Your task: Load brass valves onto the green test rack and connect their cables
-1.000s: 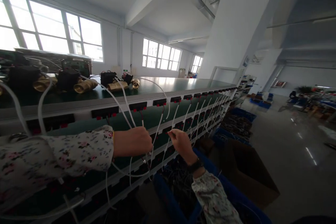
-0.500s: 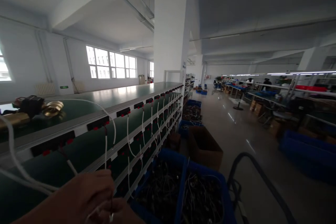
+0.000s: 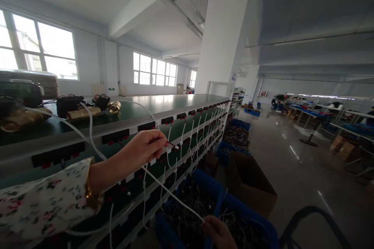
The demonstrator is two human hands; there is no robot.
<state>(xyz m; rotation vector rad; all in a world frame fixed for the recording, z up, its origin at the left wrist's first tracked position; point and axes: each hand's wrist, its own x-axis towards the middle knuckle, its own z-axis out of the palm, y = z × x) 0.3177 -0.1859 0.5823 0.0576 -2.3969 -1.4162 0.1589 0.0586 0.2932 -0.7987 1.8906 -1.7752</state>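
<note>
My left hand (image 3: 150, 146) reaches in from the left at rack height, thumb and fingers pinched on a thin dark-red wire (image 3: 172, 144) that ends in a small white tip (image 3: 176, 147). Lower down, my right hand (image 3: 217, 230) is closed on a white cable (image 3: 175, 196), which runs up and left toward my left wrist; its far end is hidden behind the arm. Black terminal blocks with red tabs (image 3: 167, 120) line the rack edge close to my left hand, white leads hanging from them. Brass valves with black actuators (image 3: 84, 113) stand on the green top (image 3: 137, 111).
Blue bins (image 3: 217, 192) full of dark cabled parts stand below the rack, beside an open cardboard box (image 3: 253, 186). A dark curved handle (image 3: 309, 214) rises at lower right. A white pillar (image 3: 224, 27) stands at the rack's far end, and workbenches (image 3: 309, 111) line the right side.
The view has swung left, bringing more valves into sight. My hands, close together before, are now apart: the left is raised with the wire, the right is low on the white cable.
</note>
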